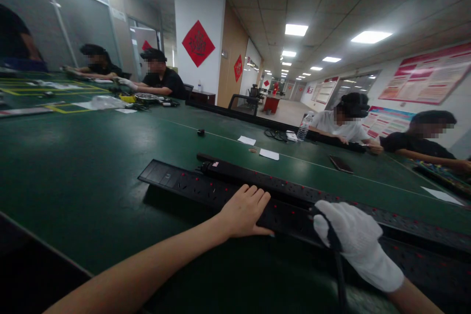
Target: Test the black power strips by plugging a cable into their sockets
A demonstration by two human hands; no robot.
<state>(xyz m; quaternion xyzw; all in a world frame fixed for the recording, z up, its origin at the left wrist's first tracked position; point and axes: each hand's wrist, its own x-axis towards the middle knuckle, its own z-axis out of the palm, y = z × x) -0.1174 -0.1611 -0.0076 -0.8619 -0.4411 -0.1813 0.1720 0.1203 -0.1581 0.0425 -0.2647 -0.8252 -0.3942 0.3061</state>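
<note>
Two long black power strips lie side by side on the green table (73, 167). My bare left hand (245, 211) rests on the nearer power strip (191, 186), fingers curled over its top and thumb along its near edge. In a white glove, my right hand (353, 240) is closed round a thin dark tool (336, 255) whose tip touches the same strip. The farther power strip (257, 176) runs behind it toward the right, with small red marks along it.
White paper slips (269, 154), a phone (340, 164), a water bottle (303, 127) and cables lie farther across the table. Two people (346, 120) sit at the right and two (162, 76) at the far left, with a bowl and clutter near them.
</note>
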